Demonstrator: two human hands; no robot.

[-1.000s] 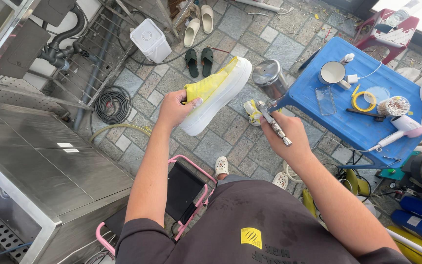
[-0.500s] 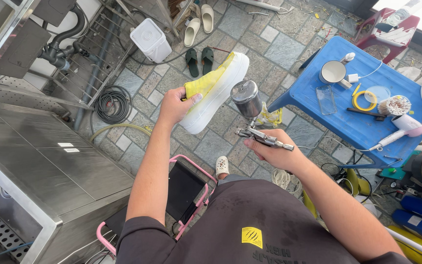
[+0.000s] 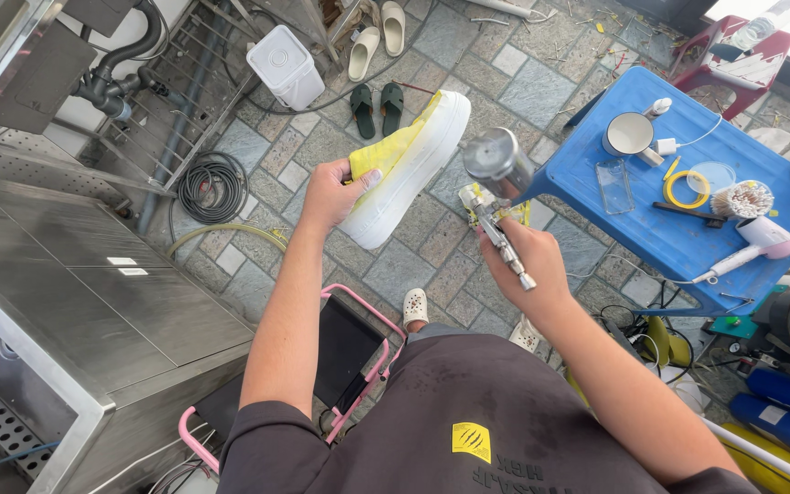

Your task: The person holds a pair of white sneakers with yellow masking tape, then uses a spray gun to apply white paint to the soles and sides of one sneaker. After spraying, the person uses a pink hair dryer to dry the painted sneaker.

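My left hand [image 3: 329,192] grips the heel end of a yellow shoe with a thick white sole [image 3: 411,169], held out in the air with the sole facing right. My right hand [image 3: 521,259] holds a metal spray gun [image 3: 496,206] with a round steel cup on top. The gun's front end points at the shoe's sole and sits close beside it, a small gap apart.
A blue plastic table [image 3: 678,238] at right carries a mug, a yellow ring, a brush and a white hair dryer [image 3: 750,247]. A steel counter [image 3: 75,311] stands at left, a pink-framed stool [image 3: 354,352] below me. Green sandals [image 3: 377,108], a white bin and a coiled hose lie on the stone floor.
My right hand has turned the spray gun upright and raised it from the table side toward the shoe's sole. The shoe has stayed nearly still in my left hand.
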